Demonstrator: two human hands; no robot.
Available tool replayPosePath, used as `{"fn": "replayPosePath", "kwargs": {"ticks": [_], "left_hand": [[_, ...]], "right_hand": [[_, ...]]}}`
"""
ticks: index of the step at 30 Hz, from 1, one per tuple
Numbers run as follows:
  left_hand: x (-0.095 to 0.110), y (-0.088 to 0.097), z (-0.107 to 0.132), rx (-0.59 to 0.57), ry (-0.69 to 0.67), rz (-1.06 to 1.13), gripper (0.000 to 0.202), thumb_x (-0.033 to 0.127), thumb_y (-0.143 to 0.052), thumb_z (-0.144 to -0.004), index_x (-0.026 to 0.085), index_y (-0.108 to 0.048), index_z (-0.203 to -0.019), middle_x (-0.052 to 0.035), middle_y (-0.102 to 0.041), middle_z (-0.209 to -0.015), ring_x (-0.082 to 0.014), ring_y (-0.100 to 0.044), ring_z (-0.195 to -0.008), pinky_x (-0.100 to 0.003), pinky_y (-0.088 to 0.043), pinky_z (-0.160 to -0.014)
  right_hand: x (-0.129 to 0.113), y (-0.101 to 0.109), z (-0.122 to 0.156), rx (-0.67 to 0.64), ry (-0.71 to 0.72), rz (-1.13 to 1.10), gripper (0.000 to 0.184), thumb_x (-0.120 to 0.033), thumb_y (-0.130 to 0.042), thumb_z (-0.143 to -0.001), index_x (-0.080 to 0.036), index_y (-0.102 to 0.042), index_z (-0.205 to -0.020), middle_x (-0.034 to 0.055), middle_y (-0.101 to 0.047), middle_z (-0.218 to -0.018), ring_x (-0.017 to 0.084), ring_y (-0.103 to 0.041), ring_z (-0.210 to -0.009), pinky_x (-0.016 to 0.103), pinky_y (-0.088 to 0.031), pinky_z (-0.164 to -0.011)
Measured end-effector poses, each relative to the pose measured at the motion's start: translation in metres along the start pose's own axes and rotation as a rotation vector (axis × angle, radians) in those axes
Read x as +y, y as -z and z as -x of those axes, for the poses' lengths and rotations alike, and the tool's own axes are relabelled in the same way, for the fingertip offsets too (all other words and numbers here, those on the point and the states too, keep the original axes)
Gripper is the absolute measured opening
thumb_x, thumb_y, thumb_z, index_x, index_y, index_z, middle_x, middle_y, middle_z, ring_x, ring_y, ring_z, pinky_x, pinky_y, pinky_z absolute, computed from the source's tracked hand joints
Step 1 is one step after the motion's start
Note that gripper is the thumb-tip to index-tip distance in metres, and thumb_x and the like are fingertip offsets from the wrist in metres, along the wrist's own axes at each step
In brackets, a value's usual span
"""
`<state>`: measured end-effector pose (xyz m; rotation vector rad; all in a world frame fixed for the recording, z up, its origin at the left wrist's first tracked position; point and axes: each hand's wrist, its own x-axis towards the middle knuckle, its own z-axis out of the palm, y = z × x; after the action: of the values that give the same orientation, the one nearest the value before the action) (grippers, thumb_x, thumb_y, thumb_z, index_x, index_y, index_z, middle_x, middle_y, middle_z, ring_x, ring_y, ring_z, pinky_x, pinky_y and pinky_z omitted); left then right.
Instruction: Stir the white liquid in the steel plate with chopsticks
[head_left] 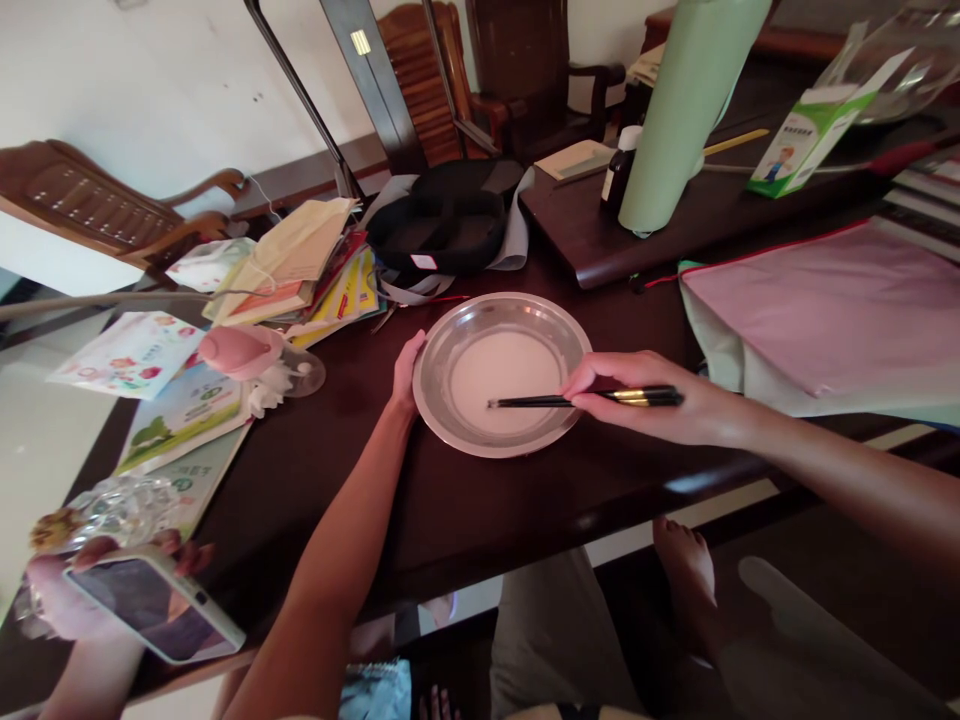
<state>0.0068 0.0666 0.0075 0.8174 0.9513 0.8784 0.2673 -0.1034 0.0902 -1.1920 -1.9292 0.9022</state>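
Observation:
A round metal plate (429,400) with a wide rim sits on the dark table in front of me. A pale, milky layer (499,365) covers its bottom. My left hand (407,372) grips the plate's left edge, the fingers mostly hidden under or behind the rim. From the right, my right hand (697,415) is closed around black chopsticks (532,402) with gold bands. Their tips lie close together, pointing left, at the pale layer near the middle of the plate; whether they dip into it I cannot tell.
Another person's hand (56,595) holds a phone (154,605) at the lower left. A pink-topped bottle (240,352), papers and books (300,250) lie left. Behind the plate is a black case (442,225); right are a green flask (679,120) and a pink pouch (817,300).

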Motion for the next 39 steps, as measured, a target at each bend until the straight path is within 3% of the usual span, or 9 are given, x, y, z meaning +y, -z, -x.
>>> {"fn": "replayPosePath", "kwargs": {"ticks": [3,6,10,17,20,23,30,34,39], "left_hand": [[0.000,0.001,-0.001,-0.008,0.005,0.004,0.027,0.043,-0.056,-0.082,0.020,-0.064,-0.072,-0.0014,-0.067,-0.061,-0.0219,-0.070,-0.077,-0.033,-0.056,-0.072],[0.000,0.001,0.000,-0.001,-0.007,-0.007,0.029,0.042,-0.055,-0.083,0.020,-0.065,-0.070,-0.0019,-0.067,-0.060,-0.0223,-0.070,-0.077,-0.033,-0.056,-0.072],[0.001,-0.002,0.001,0.005,0.014,-0.002,0.032,0.040,-0.050,-0.087,0.019,-0.066,-0.069,-0.0028,-0.067,-0.060,-0.0233,-0.070,-0.076,-0.035,-0.056,-0.071],[0.001,-0.002,0.000,0.033,-0.012,-0.026,0.032,0.040,-0.051,-0.086,0.019,-0.064,-0.066,-0.0025,-0.065,-0.057,-0.0229,-0.070,-0.073,-0.034,-0.056,-0.070],[0.001,0.000,0.000,0.013,-0.013,-0.027,0.029,0.044,-0.056,-0.083,0.019,-0.065,-0.070,-0.0022,-0.066,-0.060,-0.0227,-0.070,-0.074,-0.034,-0.056,-0.072],[0.001,0.001,0.000,0.000,0.000,-0.017,0.030,0.043,-0.053,-0.085,0.019,-0.065,-0.071,-0.0022,-0.066,-0.060,-0.0224,-0.070,-0.076,-0.034,-0.056,-0.073],[0.001,0.001,0.000,0.013,0.003,-0.022,0.030,0.042,-0.052,-0.086,0.020,-0.067,-0.073,-0.0019,-0.067,-0.060,-0.0217,-0.070,-0.077,-0.033,-0.056,-0.072],[0.000,0.001,-0.001,-0.003,-0.013,-0.014,0.030,0.043,-0.054,-0.085,0.019,-0.068,-0.073,-0.0019,-0.068,-0.061,-0.0223,-0.070,-0.077,-0.034,-0.057,-0.072],[0.000,0.001,-0.001,0.009,-0.007,-0.027,0.032,0.042,-0.053,-0.085,0.019,-0.066,-0.066,-0.0029,-0.066,-0.058,-0.0240,-0.071,-0.077,-0.035,-0.057,-0.072]], "right_hand": [[0.016,-0.016,-0.010,0.076,0.073,0.026,0.014,-0.030,-0.054,-0.092,-0.019,-0.061,-0.094,0.0033,-0.070,-0.090,0.014,-0.063,-0.079,0.027,-0.048,-0.073],[0.023,-0.014,-0.017,0.135,0.087,0.103,0.013,-0.030,-0.054,-0.092,-0.020,-0.061,-0.092,0.0029,-0.068,-0.089,0.014,-0.061,-0.077,0.027,-0.046,-0.071],[0.014,0.010,-0.016,0.163,-0.005,0.193,0.015,-0.033,-0.055,-0.091,-0.020,-0.062,-0.088,0.0016,-0.066,-0.081,0.014,-0.058,-0.071,0.028,-0.043,-0.065],[-0.015,0.050,0.007,0.028,-0.206,0.175,0.021,-0.040,-0.058,-0.089,-0.023,-0.064,-0.081,0.0007,-0.064,-0.072,0.014,-0.054,-0.064,0.030,-0.038,-0.057],[-0.018,0.044,0.011,-0.023,-0.185,0.107,0.021,-0.040,-0.057,-0.090,-0.022,-0.066,-0.083,0.0014,-0.066,-0.074,0.014,-0.056,-0.066,0.030,-0.041,-0.059],[-0.013,0.025,0.009,-0.043,-0.130,0.012,0.020,-0.038,-0.056,-0.090,-0.020,-0.066,-0.090,0.0033,-0.070,-0.086,0.016,-0.062,-0.079,0.030,-0.046,-0.070],[0.017,-0.019,-0.013,0.107,0.040,0.007,0.016,-0.032,-0.055,-0.092,-0.019,-0.063,-0.094,0.0034,-0.070,-0.090,0.015,-0.063,-0.080,0.029,-0.048,-0.073],[0.027,-0.013,-0.020,0.176,0.052,0.110,0.014,-0.031,-0.054,-0.092,-0.020,-0.062,-0.091,0.0030,-0.068,-0.087,0.015,-0.061,-0.078,0.029,-0.047,-0.071],[0.014,0.017,-0.011,0.183,-0.087,0.193,0.018,-0.036,-0.056,-0.090,-0.020,-0.062,-0.086,0.0024,-0.068,-0.082,0.015,-0.059,-0.071,0.030,-0.043,-0.065]]}}
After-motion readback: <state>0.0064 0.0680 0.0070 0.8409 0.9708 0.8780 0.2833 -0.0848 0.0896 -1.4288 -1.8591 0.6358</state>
